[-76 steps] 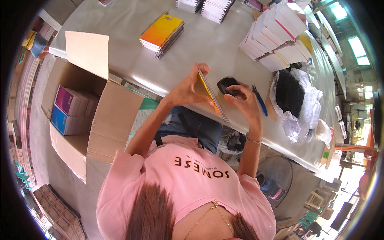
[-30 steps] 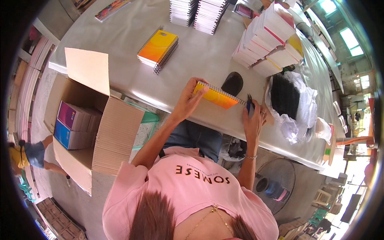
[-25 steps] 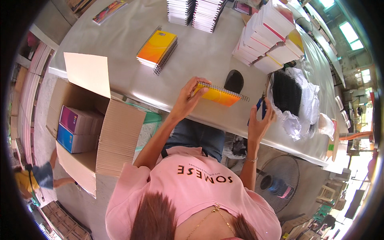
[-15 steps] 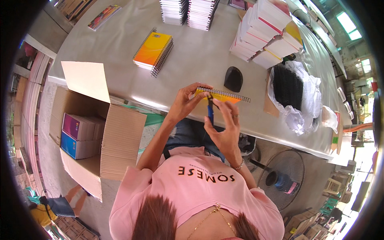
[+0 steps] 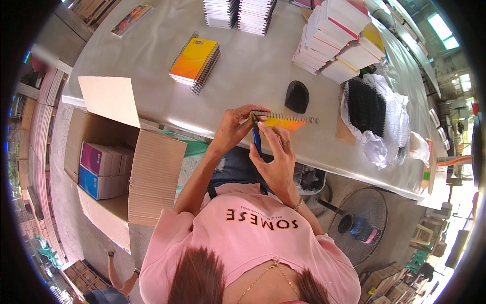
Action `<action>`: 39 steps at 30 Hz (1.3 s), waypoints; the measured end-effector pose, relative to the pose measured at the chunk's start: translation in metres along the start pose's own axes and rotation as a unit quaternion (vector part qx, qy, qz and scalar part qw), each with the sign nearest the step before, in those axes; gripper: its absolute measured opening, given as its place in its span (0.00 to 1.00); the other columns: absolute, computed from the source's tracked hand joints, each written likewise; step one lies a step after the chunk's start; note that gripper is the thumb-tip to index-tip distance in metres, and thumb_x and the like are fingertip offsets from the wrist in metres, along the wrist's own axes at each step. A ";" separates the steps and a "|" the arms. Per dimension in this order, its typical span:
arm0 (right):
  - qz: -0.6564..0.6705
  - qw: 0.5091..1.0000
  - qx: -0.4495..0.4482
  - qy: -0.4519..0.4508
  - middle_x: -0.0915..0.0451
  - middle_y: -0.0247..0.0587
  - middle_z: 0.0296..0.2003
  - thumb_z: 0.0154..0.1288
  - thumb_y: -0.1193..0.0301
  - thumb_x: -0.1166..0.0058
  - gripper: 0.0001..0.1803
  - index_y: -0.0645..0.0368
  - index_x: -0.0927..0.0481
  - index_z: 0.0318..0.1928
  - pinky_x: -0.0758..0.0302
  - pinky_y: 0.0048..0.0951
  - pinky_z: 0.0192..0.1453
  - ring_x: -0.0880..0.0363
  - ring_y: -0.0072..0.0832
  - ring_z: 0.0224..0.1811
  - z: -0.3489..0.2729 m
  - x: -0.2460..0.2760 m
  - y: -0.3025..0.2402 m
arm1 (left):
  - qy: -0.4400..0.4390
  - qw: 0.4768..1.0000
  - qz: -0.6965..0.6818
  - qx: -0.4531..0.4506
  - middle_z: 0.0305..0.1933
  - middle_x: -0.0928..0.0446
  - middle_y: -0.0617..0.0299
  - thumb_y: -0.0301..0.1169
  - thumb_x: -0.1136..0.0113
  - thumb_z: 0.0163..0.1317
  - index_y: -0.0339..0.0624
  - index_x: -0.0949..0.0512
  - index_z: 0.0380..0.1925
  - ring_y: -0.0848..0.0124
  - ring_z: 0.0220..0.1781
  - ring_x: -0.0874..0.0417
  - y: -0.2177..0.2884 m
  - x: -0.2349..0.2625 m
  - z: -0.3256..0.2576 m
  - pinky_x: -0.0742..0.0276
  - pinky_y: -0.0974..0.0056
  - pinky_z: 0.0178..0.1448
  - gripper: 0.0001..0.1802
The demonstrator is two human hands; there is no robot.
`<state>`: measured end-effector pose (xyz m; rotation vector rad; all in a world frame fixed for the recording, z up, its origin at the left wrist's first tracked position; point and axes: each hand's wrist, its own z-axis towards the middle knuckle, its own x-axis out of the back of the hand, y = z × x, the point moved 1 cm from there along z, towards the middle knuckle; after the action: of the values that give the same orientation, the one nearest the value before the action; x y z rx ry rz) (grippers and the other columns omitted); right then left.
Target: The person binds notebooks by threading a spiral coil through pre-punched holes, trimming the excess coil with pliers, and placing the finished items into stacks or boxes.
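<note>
Gripping at the near table edge: a yellow-orange spiral notebook (image 5: 286,121) is held by its left end in the left hand (image 5: 234,127), fingers curled and pinching the wire-bound corner. A blue-handled tool (image 5: 256,138) is clasped in the right hand (image 5: 276,158), fingers wrapped round it, its tip set against the coil. A smooth grey table (image 5: 152,66) carries a stack of matching notebooks (image 5: 194,60), a black rounded object (image 5: 296,96) and black wire coils (image 5: 365,105) on crumpled white plastic. An open corrugated carton (image 5: 152,177) is seen at the left.
</note>
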<state>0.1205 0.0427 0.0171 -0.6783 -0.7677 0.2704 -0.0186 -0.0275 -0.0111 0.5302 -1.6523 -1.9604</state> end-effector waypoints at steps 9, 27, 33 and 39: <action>0.000 1.000 -0.006 -0.011 0.24 0.43 0.44 0.53 0.75 0.33 0.29 0.55 0.23 0.58 0.20 0.36 0.42 0.18 0.38 0.42 -0.004 0.000 -0.002 | 0.009 0.996 0.084 -0.040 0.45 0.16 0.57 0.11 0.50 0.58 0.36 0.20 0.50 0.71 0.48 0.16 0.012 0.000 -0.002 0.22 0.68 0.55 0.21; -0.043 0.986 -0.135 -0.089 0.26 0.47 0.49 0.67 0.71 0.45 0.21 0.58 0.30 0.59 0.33 0.43 0.60 0.28 0.43 0.55 0.018 0.082 0.106 | 0.289 0.947 0.134 -0.037 0.37 0.17 0.60 0.27 0.41 0.67 0.35 0.20 0.51 0.80 0.33 0.23 0.052 0.069 0.025 0.24 0.72 0.39 0.14; -0.236 0.967 -0.093 0.007 0.30 0.53 0.54 0.64 0.70 0.43 0.21 0.55 0.28 0.57 0.40 0.51 0.66 0.35 0.50 0.61 0.013 0.075 0.146 | 0.428 0.875 0.205 -0.099 0.34 0.18 0.58 0.31 0.36 0.64 0.31 0.20 0.48 0.78 0.32 0.22 0.027 0.146 0.054 0.25 0.70 0.39 0.17; -0.231 0.970 -0.077 0.019 0.31 0.54 0.54 0.64 0.70 0.43 0.21 0.54 0.28 0.57 0.42 0.52 0.68 0.36 0.51 0.62 0.010 0.074 0.152 | 0.480 0.836 0.248 -0.096 0.36 0.18 0.53 0.37 0.36 0.63 0.32 0.18 0.41 0.66 0.35 0.22 -0.009 0.162 0.056 0.25 0.62 0.45 0.16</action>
<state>0.1668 0.1962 -0.0363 -0.6281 -0.8909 -0.2282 -0.1810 -0.0824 -0.0043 0.7437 -0.8102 -1.1235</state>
